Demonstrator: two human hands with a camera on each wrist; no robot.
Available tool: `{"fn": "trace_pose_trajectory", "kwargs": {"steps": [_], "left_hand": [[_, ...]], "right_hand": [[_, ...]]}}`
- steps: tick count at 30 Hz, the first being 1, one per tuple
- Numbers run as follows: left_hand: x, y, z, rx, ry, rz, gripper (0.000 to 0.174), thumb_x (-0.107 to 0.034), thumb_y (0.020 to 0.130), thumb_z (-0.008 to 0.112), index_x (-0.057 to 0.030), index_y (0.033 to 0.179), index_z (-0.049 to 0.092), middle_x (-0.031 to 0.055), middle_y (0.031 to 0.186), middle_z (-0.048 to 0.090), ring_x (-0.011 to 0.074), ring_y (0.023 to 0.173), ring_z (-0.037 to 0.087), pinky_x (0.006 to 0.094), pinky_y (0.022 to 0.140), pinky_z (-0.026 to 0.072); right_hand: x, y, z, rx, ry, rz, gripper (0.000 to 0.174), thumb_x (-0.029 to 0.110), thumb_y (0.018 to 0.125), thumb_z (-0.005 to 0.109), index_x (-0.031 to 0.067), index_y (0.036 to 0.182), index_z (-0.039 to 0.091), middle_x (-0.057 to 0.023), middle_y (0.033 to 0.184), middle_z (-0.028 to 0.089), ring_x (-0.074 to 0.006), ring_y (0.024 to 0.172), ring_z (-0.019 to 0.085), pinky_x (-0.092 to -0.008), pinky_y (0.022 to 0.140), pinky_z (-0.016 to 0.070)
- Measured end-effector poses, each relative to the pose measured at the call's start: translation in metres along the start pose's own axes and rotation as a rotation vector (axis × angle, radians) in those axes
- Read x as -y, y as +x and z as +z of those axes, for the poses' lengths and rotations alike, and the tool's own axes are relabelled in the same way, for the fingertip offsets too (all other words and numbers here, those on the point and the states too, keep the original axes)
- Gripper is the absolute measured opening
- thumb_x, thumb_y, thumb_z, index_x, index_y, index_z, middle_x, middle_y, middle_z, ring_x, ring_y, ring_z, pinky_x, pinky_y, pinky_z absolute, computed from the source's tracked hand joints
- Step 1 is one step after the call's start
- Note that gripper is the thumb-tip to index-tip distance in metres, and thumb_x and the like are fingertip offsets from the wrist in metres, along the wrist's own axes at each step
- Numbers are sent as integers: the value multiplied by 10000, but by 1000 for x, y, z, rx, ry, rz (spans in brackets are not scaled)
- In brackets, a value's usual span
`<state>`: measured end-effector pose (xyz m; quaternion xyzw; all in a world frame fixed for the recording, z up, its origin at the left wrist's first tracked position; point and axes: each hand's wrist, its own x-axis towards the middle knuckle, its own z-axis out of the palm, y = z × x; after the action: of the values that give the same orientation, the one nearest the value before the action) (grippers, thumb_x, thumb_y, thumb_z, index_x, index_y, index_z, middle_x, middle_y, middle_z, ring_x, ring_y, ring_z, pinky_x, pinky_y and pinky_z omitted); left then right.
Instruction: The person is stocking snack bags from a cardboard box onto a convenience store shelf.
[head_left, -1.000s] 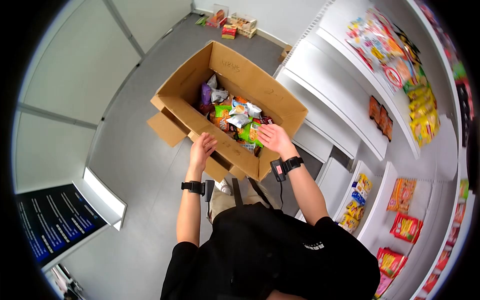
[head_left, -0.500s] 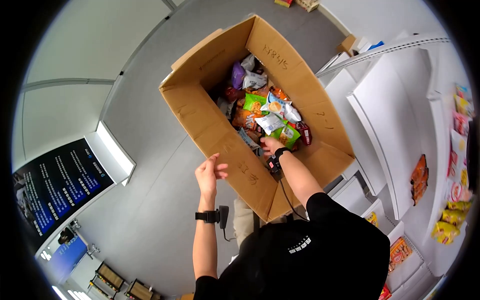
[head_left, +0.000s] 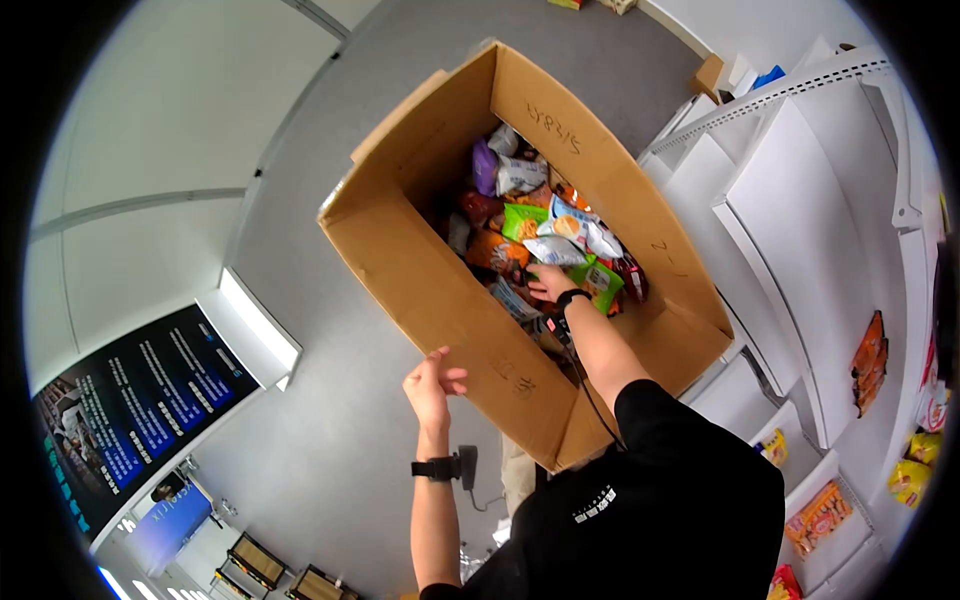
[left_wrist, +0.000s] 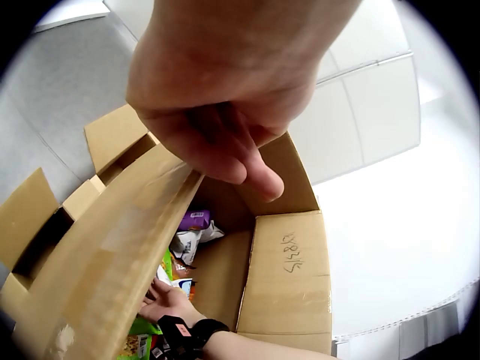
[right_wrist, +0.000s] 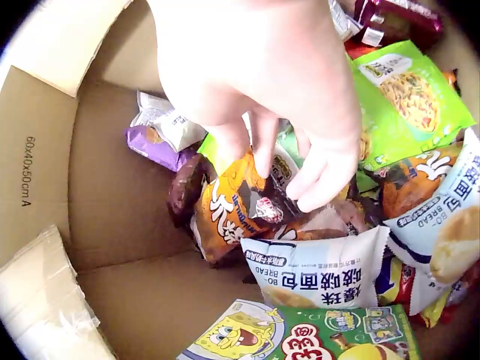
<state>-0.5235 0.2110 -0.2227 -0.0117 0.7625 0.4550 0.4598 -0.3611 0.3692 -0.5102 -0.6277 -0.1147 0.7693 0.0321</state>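
A large brown cardboard box (head_left: 470,330) holds a pile of snack packets. Reaching down into it, my right hand (head_left: 548,285) has its fingers spread and lightly bent over an orange-and-black snack bag (right_wrist: 232,214), fingertips right at its upper part. Around that hand lie a green noodle-snack bag (right_wrist: 409,105), white-and-blue bread packets (right_wrist: 319,270), a purple packet (right_wrist: 157,146) and a green box with a yellow cartoon figure (right_wrist: 300,337). My left hand (head_left: 430,390) hangs loosely curled at the box's near rim, holding nothing, its fingertips close to the rim (left_wrist: 176,187).
White shelves (head_left: 790,230) stand close to the box on the right, with orange snack bags (head_left: 868,365) and yellow bags (head_left: 908,482) on them. A dark sign panel (head_left: 140,420) is at the left. A cable runs from the right wrist camera (head_left: 558,328).
My right hand has gone from above the box's near edge down into the packets. The left hand has stayed by the rim. The head view has turned and come closer to the box.
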Motion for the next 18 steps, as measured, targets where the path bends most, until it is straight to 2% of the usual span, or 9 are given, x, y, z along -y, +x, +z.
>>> {"fn": "trace_pose_trajectory", "kwargs": {"steps": [2,5,8,9,11,12,15,16,18], "left_hand": [[3,0,-4,13,-20,-28,340,-242,889,485,60,989,604,140,631,631,152,415,541,238,407,448],[4,3,-4,21,-32,-31,338,-249,883,492,52,986,605,141,630,629,161,433,554,253,422,458],[6,0,-6,35,-54,-18,337,-257,878,493,46,970,608,147,625,625,160,438,558,249,418,445],[8,1,-6,41,-63,-25,335,-257,880,489,45,962,607,146,623,624,160,436,557,248,416,442],[10,3,-8,69,-106,-17,330,-256,882,481,43,945,607,145,619,623,159,433,555,246,412,437],[10,3,-11,95,-115,-30,326,-258,889,469,37,928,604,141,650,634,161,463,573,246,436,448],[9,-5,-15,157,-172,3,320,-260,897,460,27,923,601,138,699,649,161,517,599,246,471,463],[12,-6,-19,213,-177,16,318,-263,899,472,26,948,595,133,784,662,167,617,633,247,539,488],[16,-9,-23,291,-238,58,316,-265,899,486,22,987,584,132,865,661,168,701,643,246,588,497]], "right_hand": [[-5,18,6,140,31,27,361,255,830,585,80,1137,511,-84,1114,533,-286,1054,515,-422,842,462],[-12,24,27,80,50,42,216,253,815,594,110,976,572,-54,915,561,-224,880,545,-354,748,481],[-19,31,26,22,-45,-8,220,239,849,581,74,994,585,-64,897,554,-190,798,526,-335,692,479],[-10,2,28,-13,-4,-27,172,191,869,565,60,979,585,-49,898,552,-168,770,513,-314,680,474],[-5,-5,17,99,61,14,142,149,872,558,52,971,585,-33,930,547,-147,749,498,-296,672,468],[-1,-15,10,134,101,0,108,131,859,564,59,939,576,-33,887,571,-145,726,504,-302,656,466],[15,-80,-7,231,140,-96,86,125,860,556,52,898,582,-48,862,603,-129,702,505,-279,653,450],[19,-102,-15,243,117,-127,95,125,859,556,47,906,583,-47,864,605,-129,694,502,-286,653,453],[20,-155,-23,257,143,-176,124,129,854,566,31,927,589,-40,862,605,-125,675,496,-291,651,462]]}}
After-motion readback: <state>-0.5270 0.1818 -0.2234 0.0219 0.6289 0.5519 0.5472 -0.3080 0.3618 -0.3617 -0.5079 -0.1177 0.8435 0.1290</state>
